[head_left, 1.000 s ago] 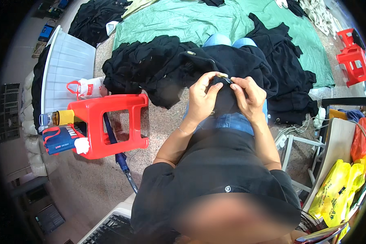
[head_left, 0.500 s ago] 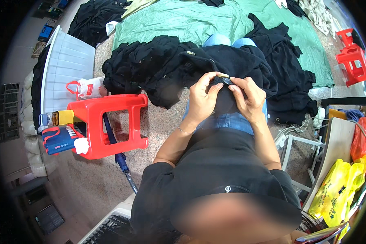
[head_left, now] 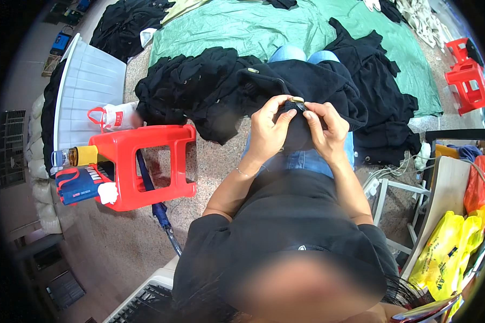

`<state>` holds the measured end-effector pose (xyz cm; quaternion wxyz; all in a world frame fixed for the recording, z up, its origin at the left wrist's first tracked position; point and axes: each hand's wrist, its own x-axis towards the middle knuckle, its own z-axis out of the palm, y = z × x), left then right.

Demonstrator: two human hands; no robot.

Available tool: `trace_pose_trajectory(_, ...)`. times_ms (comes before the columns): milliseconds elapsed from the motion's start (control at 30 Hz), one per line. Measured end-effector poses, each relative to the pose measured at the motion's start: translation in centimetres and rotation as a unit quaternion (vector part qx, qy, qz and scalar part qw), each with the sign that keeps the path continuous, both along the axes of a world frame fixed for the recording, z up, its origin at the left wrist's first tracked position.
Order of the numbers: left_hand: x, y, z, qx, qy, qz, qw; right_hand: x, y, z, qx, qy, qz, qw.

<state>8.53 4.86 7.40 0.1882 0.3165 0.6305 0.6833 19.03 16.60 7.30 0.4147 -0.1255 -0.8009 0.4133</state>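
A black garment [head_left: 328, 81] lies over my lap and knees. My left hand [head_left: 271, 127] pinches an edge of it between thumb and fingers. A pale gold button [head_left: 296, 99] shows on the cloth at those fingertips. Close beside it, my right hand [head_left: 330, 128] is closed, its thumb and forefinger pinched at the same bit of cloth. Whether a thread or small tool sits between the fingertips is too small to tell. Another gold button [head_left: 253, 70] shows on the garment farther left.
Heaped black clothes [head_left: 194, 86] lie to the left, more black garments [head_left: 374, 97] to the right, on a green sheet [head_left: 221, 32]. A red stool [head_left: 156, 137] at left bears a tissue pack [head_left: 81, 185] and a bottle [head_left: 64, 158]. At right stands a table [head_left: 439, 202] with a yellow bag [head_left: 447, 253].
My right hand has shifted very slightly left, its fingers nearer the left fingertips. The garment and the left hand stay nearly in place.
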Motion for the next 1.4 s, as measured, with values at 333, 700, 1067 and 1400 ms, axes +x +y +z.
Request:
trace_pose_trajectory(333,0.0,0.2,0.5,0.004,-0.012,-0.013,1.0,0.0,-0.9,-1.4,-0.372,0.04,0.081,0.924)
trace_pose_trajectory(700,-0.2,-0.1,-0.3,-0.007,-0.022,-0.006,1.0,-0.1,-0.2,-0.4,-0.048,-0.009,0.003,0.999)
trace_pose_trajectory(1067,0.1,-0.2,-0.3,0.0,-0.05,-0.006,0.999,-0.4,0.4,-0.2,-0.477,0.104,0.084,0.869)
trace_pose_trajectory(1400,-0.2,-1.7,2.1,0.019,-0.123,-0.131,0.984,-1.2,2.7,3.0,-0.281,0.102,-0.014,0.954)
